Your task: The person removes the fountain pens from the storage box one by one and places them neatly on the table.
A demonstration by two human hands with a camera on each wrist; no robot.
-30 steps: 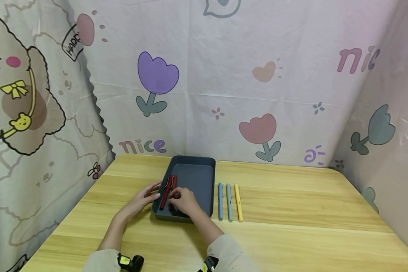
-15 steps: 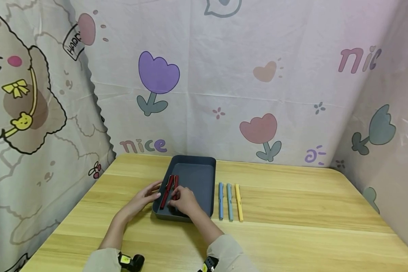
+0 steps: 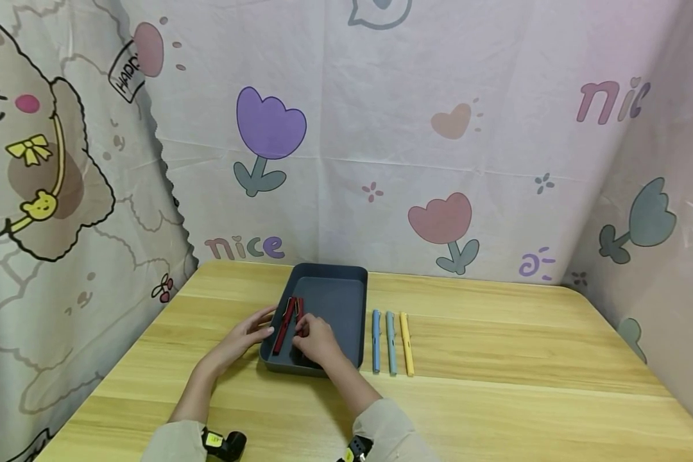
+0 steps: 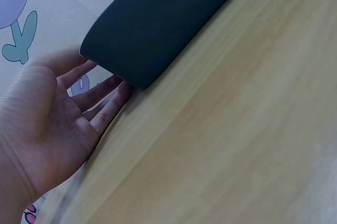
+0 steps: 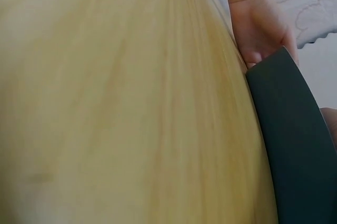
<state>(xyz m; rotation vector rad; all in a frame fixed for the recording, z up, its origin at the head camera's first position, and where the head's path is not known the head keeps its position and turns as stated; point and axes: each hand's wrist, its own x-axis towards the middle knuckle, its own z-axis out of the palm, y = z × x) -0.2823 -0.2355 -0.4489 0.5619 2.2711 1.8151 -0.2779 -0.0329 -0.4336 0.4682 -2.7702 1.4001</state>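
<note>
A dark grey tray stands on the wooden table. Inside, along its left side, lies a red pen with a clip. Just right of it is a second red pen, its lower part hidden by my right hand, whose curled fingers and thumb pinch it. My left hand rests against the tray's left wall with fingers extended; in the left wrist view this hand has its thumb at the rim and its fingertips low against the wall.
To the right of the tray a blue pen, a teal pen and a yellow pen lie side by side on the table. A printed cloth hangs behind the table's far edge.
My right hand has shifted slightly right within the tray, and less of the second red pen shows below its fingers. The left hand keeps its place at the tray's wall.
</note>
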